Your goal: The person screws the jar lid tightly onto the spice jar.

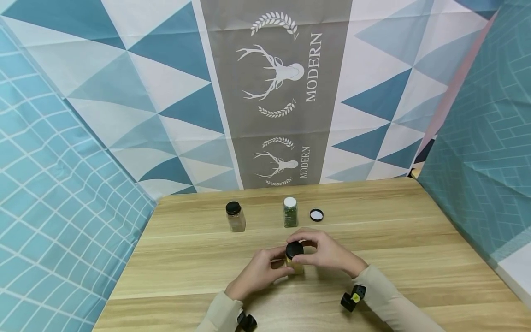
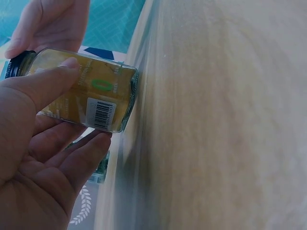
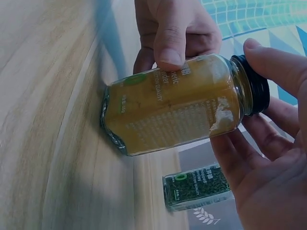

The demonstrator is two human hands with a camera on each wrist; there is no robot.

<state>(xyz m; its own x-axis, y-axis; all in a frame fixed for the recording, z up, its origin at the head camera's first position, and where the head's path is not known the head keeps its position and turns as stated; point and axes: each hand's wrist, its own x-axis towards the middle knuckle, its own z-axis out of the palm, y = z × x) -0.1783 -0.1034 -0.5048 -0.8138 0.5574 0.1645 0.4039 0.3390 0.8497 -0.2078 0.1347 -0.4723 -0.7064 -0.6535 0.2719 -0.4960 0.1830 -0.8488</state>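
A glass spice jar of yellow turmeric powder point(image 3: 168, 108) stands upright on the wooden table, its black screw lid point(image 3: 258, 88) on top. My left hand point(image 1: 261, 269) grips the jar's body, the thumb point(image 2: 57, 79) lying along one side and fingers on the other. From the right, my right hand point(image 1: 325, 251) holds the lid between thumb and fingers. Just beyond them, a jar of chopped green parsley point(image 1: 290, 216) shows a white top. A loose black lid point(image 1: 316, 215), white inside, lies to its right.
At the back left of the wooden table point(image 1: 186, 258) stands a brownish spice jar point(image 1: 237, 221) with a black lid. Patterned cloth point(image 1: 278, 161) hangs behind the table, with blue tiled cloth point(image 1: 54, 198) at the left and teal cloth point(image 1: 477, 152) at the right.
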